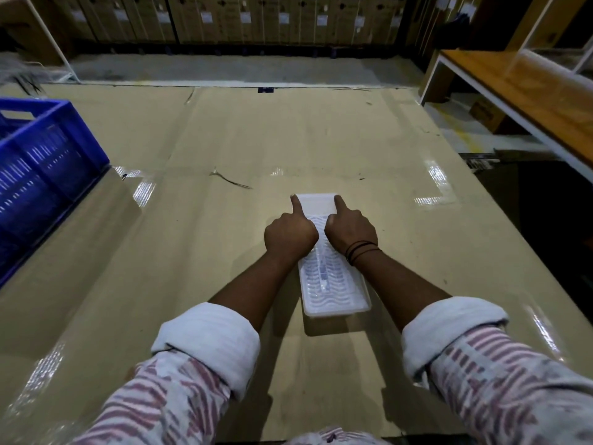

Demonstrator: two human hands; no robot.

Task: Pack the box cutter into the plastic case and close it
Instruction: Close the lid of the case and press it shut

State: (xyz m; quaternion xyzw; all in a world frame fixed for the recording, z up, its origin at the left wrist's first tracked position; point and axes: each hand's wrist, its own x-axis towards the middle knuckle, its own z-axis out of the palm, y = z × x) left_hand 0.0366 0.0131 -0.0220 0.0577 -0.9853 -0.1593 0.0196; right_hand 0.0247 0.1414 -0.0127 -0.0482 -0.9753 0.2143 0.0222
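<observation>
Left hand (290, 234): fist curled, only the index finger stretched out, its tip pressing the far left corner of the plastic case (333, 277).
Right hand (351, 232): same pose, index finger out and pressing the far right corner; the other fingers are folded into the palm.
Fingers: neither hand pinches anything; each touches the case with one fingertip, while the curled knuckles rest over the lid's far half.
Plastic case: translucent white, long and narrow, lying flat on the surface directly beneath and behind the fingers, running back toward the person between the two forearms; the lid looks down over the base.
Box cutter (322, 271): a slim dark shape seen faintly through the wavy lid, lengthwise in the case, just behind the knuckles.
Surface (224, 149): glossy tan sheet with reflections, stretching far beyond the fingertips.
Blue crate (41, 175): well apart to the left of the left fingers, at the surface's edge.
Wrist: dark bands (361, 252) around the right wrist, just behind the folded fingers.
Sleeves (208, 345): striped, rolled up on both forearms.
</observation>
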